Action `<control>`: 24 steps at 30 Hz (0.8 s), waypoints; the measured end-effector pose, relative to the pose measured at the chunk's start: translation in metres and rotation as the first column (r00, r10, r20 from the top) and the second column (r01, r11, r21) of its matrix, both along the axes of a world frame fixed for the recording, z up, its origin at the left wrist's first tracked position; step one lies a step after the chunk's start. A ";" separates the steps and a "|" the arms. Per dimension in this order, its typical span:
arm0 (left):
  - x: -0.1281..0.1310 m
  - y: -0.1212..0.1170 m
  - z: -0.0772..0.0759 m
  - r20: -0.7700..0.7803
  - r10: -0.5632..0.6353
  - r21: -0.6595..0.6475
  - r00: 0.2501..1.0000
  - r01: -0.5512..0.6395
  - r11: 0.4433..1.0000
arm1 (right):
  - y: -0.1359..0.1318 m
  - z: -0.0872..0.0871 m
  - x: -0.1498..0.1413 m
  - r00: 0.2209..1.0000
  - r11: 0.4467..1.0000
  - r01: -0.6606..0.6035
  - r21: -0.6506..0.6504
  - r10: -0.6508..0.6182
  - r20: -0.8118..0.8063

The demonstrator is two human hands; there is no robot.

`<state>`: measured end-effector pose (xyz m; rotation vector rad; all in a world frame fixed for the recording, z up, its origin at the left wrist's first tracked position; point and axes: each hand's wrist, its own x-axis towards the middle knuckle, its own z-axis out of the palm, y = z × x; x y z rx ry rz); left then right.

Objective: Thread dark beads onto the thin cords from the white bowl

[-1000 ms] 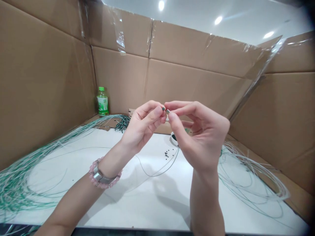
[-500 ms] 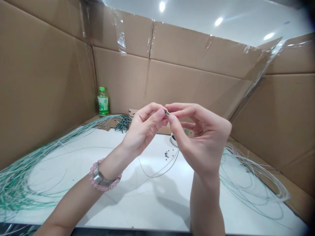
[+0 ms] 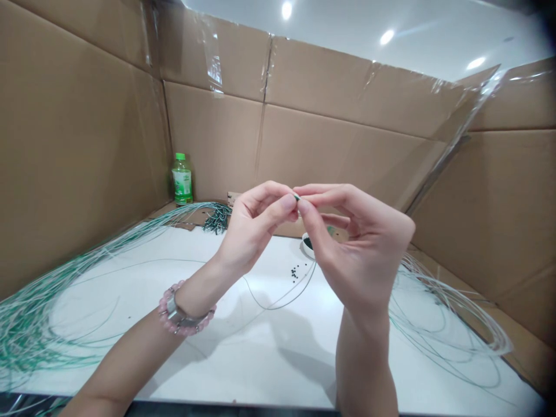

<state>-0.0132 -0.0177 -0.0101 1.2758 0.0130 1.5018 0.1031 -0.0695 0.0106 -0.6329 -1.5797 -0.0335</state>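
Observation:
Both hands are raised above the white table (image 3: 269, 359), fingertips meeting. My left hand (image 3: 256, 229) pinches thumb against forefinger; what it holds is hidden. My right hand (image 3: 351, 243) pinches the end of a thin green wire (image 3: 282, 301) whose small dark tip (image 3: 296, 197) shows between the two hands. The wire loops down over the table below my wrists. A pink bead bracelet (image 3: 185, 315) sits on my left wrist.
Bundles of green and white wires (image 3: 39, 324) sweep along the left, and more coils (image 3: 443, 324) lie at the right. A small white dish (image 3: 307, 245) and several loose black beads (image 3: 295, 272) lie behind my hands. A green bottle (image 3: 181, 180) stands at the back left. Cardboard walls (image 3: 339, 150) surround the table.
The fingertips have closed together, so the dark bead seen at my left fingertips a second ago is now hidden. Both hands stay in nearly the same place.

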 end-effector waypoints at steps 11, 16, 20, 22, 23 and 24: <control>0.001 0.001 0.001 0.016 0.066 0.104 0.998 -0.067 0.992 | 0.005 0.002 0.005 0.994 0.992 -0.111 -0.054 0.109 -0.026; 0.002 0.003 -0.001 0.050 0.133 0.139 0.990 -0.138 0.981 | 0.009 0.000 0.003 0.985 0.984 -0.159 -0.075 0.153 -0.083; 0.002 0.003 -0.001 0.074 0.163 0.133 0.984 -0.171 0.976 | 0.010 -0.002 -0.001 0.979 0.984 -0.167 -0.057 0.159 -0.128; 0.002 0.004 -0.001 0.072 0.167 0.131 0.983 -0.175 0.976 | 0.009 -0.001 -0.002 0.981 0.986 -0.156 -0.061 0.147 -0.124; 0.002 0.004 -0.001 0.066 0.174 0.134 0.983 -0.181 0.974 | 0.009 -0.001 -0.003 0.983 0.986 -0.152 -0.071 0.143 -0.119; 0.002 0.005 -0.001 0.059 0.184 0.141 0.981 -0.190 0.971 | 0.008 0.000 -0.003 0.983 0.985 -0.151 -0.084 0.141 -0.115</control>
